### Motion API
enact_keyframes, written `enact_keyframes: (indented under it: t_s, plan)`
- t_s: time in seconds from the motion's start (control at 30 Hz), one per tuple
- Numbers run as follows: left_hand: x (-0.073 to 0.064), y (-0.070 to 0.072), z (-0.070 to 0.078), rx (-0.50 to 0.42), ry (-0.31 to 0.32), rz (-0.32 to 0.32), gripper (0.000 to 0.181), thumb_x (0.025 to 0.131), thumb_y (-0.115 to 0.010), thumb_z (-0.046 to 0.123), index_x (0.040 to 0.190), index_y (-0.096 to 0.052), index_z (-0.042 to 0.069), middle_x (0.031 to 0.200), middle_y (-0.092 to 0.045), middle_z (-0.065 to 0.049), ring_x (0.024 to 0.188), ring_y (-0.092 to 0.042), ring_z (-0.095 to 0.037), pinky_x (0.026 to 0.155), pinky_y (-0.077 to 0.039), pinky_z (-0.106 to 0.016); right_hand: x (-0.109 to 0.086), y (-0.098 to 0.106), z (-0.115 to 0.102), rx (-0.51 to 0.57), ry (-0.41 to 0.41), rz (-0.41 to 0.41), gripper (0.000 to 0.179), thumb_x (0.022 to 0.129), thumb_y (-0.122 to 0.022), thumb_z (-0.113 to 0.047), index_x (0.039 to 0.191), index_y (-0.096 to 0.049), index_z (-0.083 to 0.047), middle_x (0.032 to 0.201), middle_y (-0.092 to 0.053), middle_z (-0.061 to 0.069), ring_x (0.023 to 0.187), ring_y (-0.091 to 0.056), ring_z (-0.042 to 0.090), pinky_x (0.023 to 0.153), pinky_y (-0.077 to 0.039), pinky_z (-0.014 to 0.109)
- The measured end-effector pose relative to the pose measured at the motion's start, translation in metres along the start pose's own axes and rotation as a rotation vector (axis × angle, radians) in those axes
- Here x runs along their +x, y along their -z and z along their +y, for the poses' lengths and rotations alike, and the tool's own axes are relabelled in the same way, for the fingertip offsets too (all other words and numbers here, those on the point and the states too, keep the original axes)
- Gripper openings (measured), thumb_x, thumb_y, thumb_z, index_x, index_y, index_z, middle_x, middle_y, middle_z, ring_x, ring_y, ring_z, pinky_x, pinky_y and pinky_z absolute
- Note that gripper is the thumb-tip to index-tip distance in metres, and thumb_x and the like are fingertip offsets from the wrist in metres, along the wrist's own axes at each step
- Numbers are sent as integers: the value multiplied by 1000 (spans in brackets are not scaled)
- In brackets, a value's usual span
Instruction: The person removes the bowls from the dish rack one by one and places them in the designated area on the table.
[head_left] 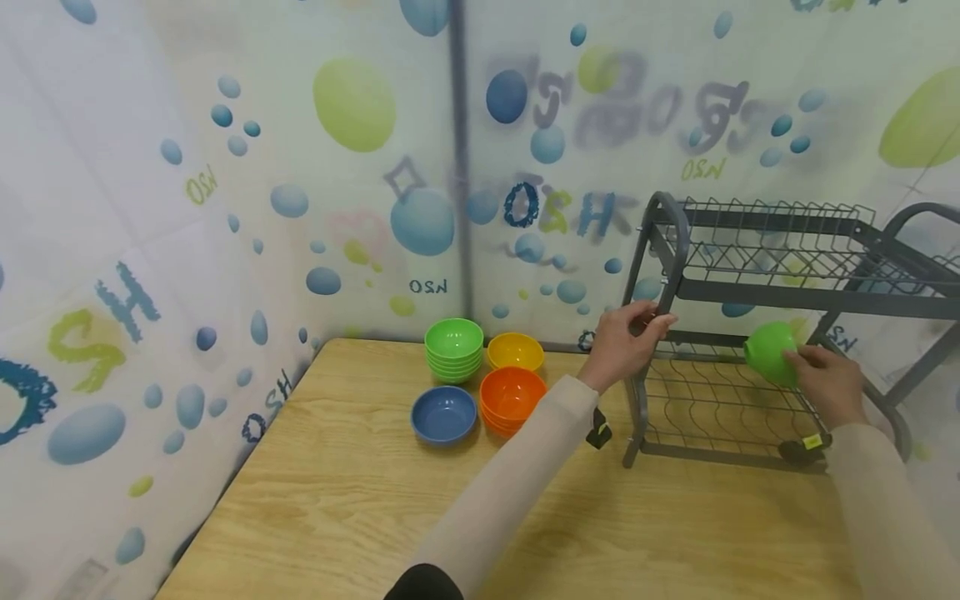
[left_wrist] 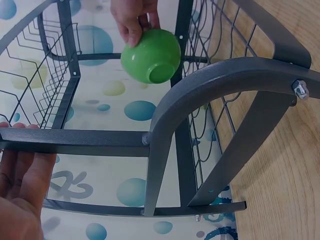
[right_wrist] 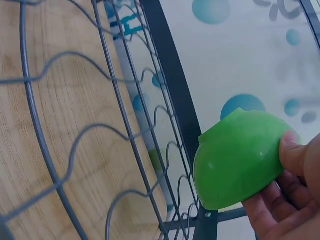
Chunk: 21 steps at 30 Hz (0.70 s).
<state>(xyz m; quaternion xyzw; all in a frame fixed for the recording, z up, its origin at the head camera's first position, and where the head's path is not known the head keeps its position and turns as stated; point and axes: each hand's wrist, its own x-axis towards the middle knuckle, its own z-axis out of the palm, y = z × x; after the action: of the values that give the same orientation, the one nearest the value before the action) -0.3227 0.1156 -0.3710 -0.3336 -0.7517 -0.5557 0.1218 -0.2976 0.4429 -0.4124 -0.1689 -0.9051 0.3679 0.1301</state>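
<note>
In my right hand I grip a green bowl, tipped on its side between the two tiers of a dark grey dish rack. The right wrist view shows my thumb on the outside of the bowl, fingers around its edge, above the lower wire shelf. My left hand holds the rack's upper frame at its left end. In the left wrist view the fingers of that hand curl around the bar.
Left of the rack on the wooden table stand stacked green bowls, a yellow bowl, stacked orange bowls and a blue dish. A patterned curtain rises behind the table.
</note>
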Motion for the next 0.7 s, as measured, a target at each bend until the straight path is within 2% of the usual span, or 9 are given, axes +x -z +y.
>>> enact_keyframes:
  t_s: [0.2, 0.33, 0.5, 0.7]
  plan:
    - [1, 1, 0, 0, -1, 3, 26, 106, -56, 36, 108, -71, 15, 94, -76, -6, 75, -66, 1, 74, -49, -11, -5, -5, -8, 4, 23, -11, 65, 110, -41, -42, 153, -37, 7, 150, -44, 36, 139, -41, 55, 105, -44, 64]
    - [0, 1, 0, 5, 6, 1, 28, 106, -56, 37, 109, -72, 14, 94, -76, -5, 75, -65, 4, 75, -49, -11, -11, -8, -14, -31, 52, -12, 63, 110, -41, -40, 148, -42, 10, 145, -48, 38, 130, -48, 54, 96, -49, 62]
    - [0, -1, -1, 9, 11, 5, 30, 106, -56, 37, 110, -72, 12, 93, -76, -3, 74, -62, 9, 75, -49, -12, -18, -9, -18, -23, 69, -32, 65, 110, -41, -42, 148, -43, 10, 145, -48, 38, 129, -49, 53, 91, -50, 60]
    - [0, -1, 0, -3, 16, 2, 27, 106, -56, 39, 106, -71, 17, 92, -75, -2, 75, -64, 6, 76, -50, -12, -26, -10, -24, -17, 73, -41, 65, 109, -41, -44, 148, -45, 8, 145, -49, 37, 130, -47, 54, 93, -48, 63]
